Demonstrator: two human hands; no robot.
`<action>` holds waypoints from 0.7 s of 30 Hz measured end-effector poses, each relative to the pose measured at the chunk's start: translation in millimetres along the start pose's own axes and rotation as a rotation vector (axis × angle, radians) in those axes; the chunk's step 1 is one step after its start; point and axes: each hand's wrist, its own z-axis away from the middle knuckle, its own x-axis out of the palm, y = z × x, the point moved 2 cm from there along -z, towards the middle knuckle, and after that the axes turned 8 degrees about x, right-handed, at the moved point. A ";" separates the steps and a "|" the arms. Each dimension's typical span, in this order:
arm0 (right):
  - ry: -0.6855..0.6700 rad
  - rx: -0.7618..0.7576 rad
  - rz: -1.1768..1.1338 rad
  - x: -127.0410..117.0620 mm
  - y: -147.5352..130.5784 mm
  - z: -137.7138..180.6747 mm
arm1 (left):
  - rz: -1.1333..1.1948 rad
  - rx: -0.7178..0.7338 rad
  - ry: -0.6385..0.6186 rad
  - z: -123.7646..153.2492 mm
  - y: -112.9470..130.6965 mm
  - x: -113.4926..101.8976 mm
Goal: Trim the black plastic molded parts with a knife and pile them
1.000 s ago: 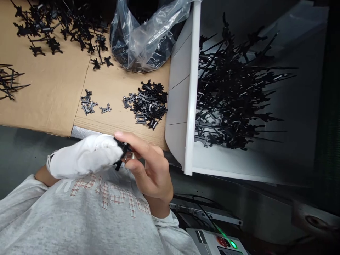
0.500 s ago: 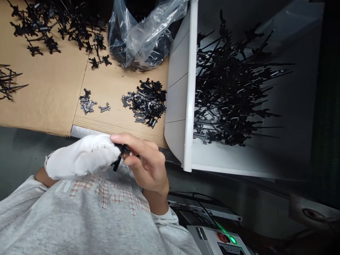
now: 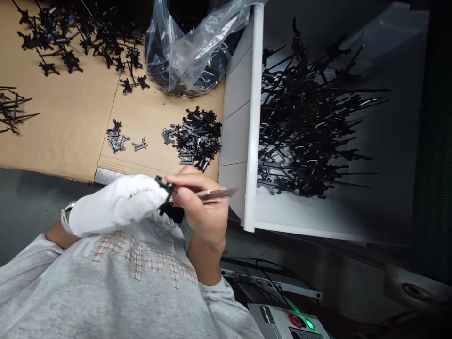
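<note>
My left hand (image 3: 116, 205), in a white glove, is closed on a small black plastic part (image 3: 165, 194) with notched ends. My bare right hand (image 3: 206, 212) is closed round a thin, flat metal tool (image 3: 217, 194), blurred; its kind is unclear. One end of the tool sticks out to the right, and the other points at the black part, where my right fingertips are. Beyond the hands, a pile of small black plastic parts (image 3: 197, 136) lies on the cardboard (image 3: 148, 162), with a few loose ones (image 3: 116, 136) further left.
A white bin (image 3: 252, 141) at the right holds many black sprue pieces (image 3: 303, 122). A clear plastic bag (image 3: 190, 61) of black parts stands at the back. More black pieces (image 3: 70, 37) and thin black sticks (image 3: 14, 110) lie left. A control box (image 3: 278, 320) is low right.
My right hand has turned, and the thin metal tool now shows sticking out to the right. The black part in my left hand has shifted slightly up and right and shows more fully.
</note>
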 end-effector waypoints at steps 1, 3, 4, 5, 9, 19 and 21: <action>0.004 0.050 -0.019 -3.1 1.8 0.8 | 0.029 0.006 0.004 -3.4 -1.9 3.0; 0.014 0.171 -0.030 -9.9 5.6 1.5 | 0.082 0.011 0.000 -9.2 -9.1 9.8; 0.023 0.231 -0.009 -13.9 7.2 1.2 | 0.086 0.000 -0.003 -11.2 -14.8 12.5; 0.036 0.280 0.032 -18.6 8.3 0.1 | 0.061 -0.019 0.003 -12.4 -22.1 13.9; 0.271 0.293 0.446 -42.2 6.5 -14.2 | -0.352 -0.123 0.343 -13.0 -57.1 -2.4; 0.549 0.270 1.161 -57.5 18.2 -59.6 | -1.022 -0.481 -0.001 -41.9 -74.4 -34.5; 0.544 0.216 1.173 -56.7 18.8 -54.4 | -1.020 -0.501 -0.051 -46.4 -76.3 -37.8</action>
